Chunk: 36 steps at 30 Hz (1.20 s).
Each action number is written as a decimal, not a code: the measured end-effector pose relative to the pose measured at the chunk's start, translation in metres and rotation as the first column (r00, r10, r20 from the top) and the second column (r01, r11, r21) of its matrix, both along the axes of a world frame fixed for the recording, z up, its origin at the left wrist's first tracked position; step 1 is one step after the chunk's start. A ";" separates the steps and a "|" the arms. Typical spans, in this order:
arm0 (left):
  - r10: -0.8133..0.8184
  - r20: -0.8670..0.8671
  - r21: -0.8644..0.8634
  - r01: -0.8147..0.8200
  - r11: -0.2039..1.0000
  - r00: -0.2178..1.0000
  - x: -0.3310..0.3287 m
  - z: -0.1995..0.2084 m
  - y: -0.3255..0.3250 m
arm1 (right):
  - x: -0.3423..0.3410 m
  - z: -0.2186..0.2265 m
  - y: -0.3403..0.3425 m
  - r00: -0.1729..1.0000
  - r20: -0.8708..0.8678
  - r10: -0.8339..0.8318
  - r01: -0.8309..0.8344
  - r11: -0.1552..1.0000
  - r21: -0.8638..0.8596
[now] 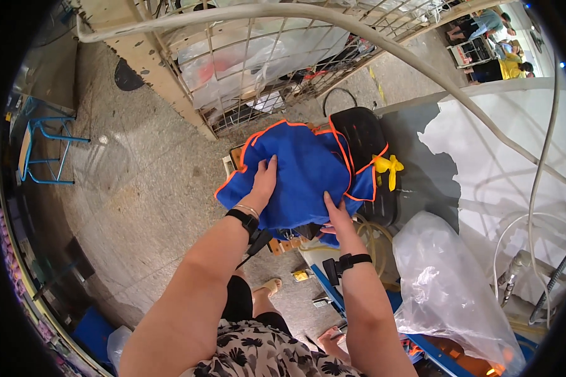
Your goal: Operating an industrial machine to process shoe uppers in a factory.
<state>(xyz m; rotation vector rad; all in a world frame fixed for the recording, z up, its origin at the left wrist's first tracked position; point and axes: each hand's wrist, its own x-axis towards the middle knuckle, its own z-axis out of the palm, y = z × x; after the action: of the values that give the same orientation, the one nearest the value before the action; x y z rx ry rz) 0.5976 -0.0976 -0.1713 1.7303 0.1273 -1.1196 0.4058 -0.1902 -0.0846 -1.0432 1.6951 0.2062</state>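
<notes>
A blue cloth piece with orange edging (299,166) lies bunched in front of me, draped over a dark object that it mostly covers. My left hand (265,182) rests on its left part with the fingers stretched out. At the lower right edge of the cloth is my right hand (338,221), its fingers apart; some sit low by the hem, partly hidden. A bright yellow knotted strip (388,166) hangs by an orange-edged corner on the right. Behind the cloth shows a black padded seat-like surface (358,129).
A large clear plastic bag (437,276) stands at right, above a blue-edged bin. A wire-mesh cage (251,63) rises ahead, crossed by a thick bent pipe (283,10). Hoses hang at far right. A blue-framed stool (47,147) stands left. People (509,66) are far off, upper right.
</notes>
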 end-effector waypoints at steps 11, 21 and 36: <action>-0.372 -0.518 -0.312 0.235 0.921 0.771 0.055 -0.009 -0.007 | -0.003 -0.009 -0.002 0.989 0.122 0.088 -0.086 0.996 -0.015; -0.348 -0.209 0.069 0.369 0.927 0.914 0.062 -0.020 -0.023 | -0.003 -0.015 -0.001 0.997 0.023 0.077 -0.076 0.996 -0.042; -0.326 -0.246 -0.185 0.286 0.940 0.913 0.058 -0.039 -0.027 | -0.033 -0.051 0.004 0.986 0.105 0.130 -0.100 0.964 -0.247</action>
<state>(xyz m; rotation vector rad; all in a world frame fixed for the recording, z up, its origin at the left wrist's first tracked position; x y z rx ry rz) 0.6559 -0.1246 -0.2103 1.4896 -0.0600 -1.5603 0.3727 -0.1861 -0.1354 -1.3102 1.5781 0.0104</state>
